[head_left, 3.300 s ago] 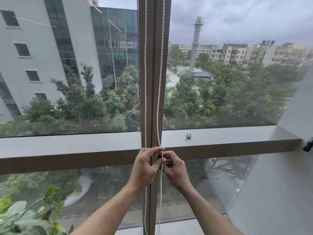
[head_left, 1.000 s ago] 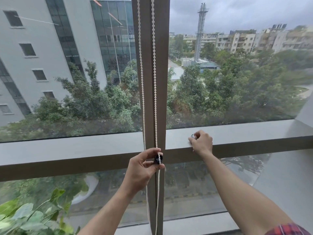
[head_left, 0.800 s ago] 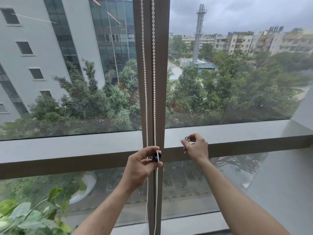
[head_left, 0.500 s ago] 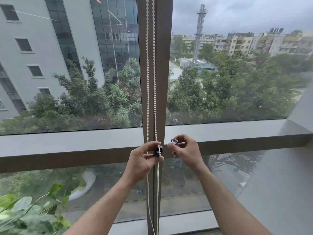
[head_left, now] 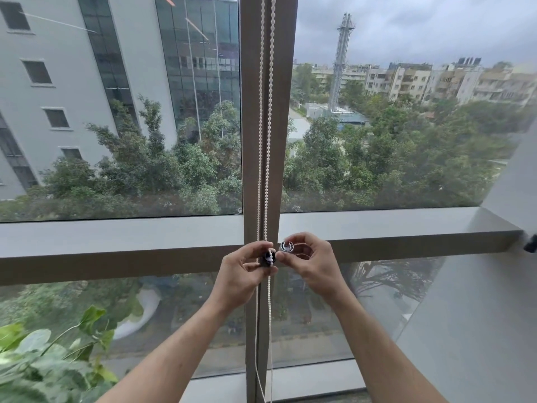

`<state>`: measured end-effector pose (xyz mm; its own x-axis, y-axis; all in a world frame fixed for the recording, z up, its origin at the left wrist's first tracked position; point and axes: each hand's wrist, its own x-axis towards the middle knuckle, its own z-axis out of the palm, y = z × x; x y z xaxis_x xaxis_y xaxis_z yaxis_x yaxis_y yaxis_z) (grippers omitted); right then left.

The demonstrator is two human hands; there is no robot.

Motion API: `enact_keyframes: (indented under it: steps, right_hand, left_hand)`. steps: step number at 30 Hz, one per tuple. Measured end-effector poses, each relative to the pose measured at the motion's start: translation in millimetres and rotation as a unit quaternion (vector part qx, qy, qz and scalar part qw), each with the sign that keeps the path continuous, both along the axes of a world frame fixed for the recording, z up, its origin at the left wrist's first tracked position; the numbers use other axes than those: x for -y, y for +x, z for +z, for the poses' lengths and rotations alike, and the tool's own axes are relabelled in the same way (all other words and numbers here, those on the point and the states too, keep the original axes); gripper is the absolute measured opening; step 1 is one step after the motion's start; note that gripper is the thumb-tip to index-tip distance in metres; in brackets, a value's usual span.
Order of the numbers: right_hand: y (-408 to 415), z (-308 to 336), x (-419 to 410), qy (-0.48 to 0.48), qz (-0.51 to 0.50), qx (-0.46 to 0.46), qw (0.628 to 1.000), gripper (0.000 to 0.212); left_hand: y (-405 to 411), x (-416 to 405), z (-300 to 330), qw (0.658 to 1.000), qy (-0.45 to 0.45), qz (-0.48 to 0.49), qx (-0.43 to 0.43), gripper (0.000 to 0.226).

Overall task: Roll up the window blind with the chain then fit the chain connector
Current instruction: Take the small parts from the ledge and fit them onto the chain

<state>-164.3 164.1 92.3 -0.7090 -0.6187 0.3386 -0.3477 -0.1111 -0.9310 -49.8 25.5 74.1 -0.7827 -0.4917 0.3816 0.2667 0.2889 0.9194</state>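
A white beaded chain (head_left: pixel 266 117) hangs in two strands down the brown window mullion (head_left: pixel 286 141). My left hand (head_left: pixel 241 270) pinches a small dark connector half (head_left: pixel 268 257) against the right strand at sill height. My right hand (head_left: pixel 312 263) pinches a second small round connector half (head_left: pixel 287 246) between thumb and forefinger, just right of the first, with a narrow gap between the two pieces. The chain continues down below my hands. No blind is in view.
A grey window ledge (head_left: pixel 392 225) runs across at hand height. Green leaves of a plant (head_left: pixel 49 359) stand at the lower left. A grey wall (head_left: pixel 479 315) closes the right side, with a dark fitting (head_left: pixel 531 242) at the ledge's right end.
My right hand picked the small round piece off the ledge and carried it left to the chain. My left hand kept its hold on the dark piece at the chain.
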Motion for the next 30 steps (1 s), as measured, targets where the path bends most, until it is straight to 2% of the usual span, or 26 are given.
enact_keyframes:
  steps: [3,7,15,19,30]
  right_hand:
    - [5,1,-2,0.004,0.006,-0.017,1.000,0.027]
    - [15,8,-8,0.031,-0.020,-0.083,0.996,0.041]
    - [18,5,-10,0.042,-0.046,-0.114,0.992,0.020]
    - [19,4,-9,0.046,-0.037,-0.141,0.988,0.018]
    - [23,14,-7,0.119,0.003,-0.269,0.956,0.043]
  left_hand:
    - [1,-1,1,1.000,0.003,-0.002,-0.002,0.045]
    - [2,-3,2,1.000,0.007,0.003,-0.002,0.043]
    - [3,-4,-2,1.000,-0.002,0.013,0.008,0.043]
    - [2,-4,-2,1.000,-0.009,0.011,0.008,0.044]
    - [3,-1,-2,1.000,0.010,0.001,-0.001,0.045]
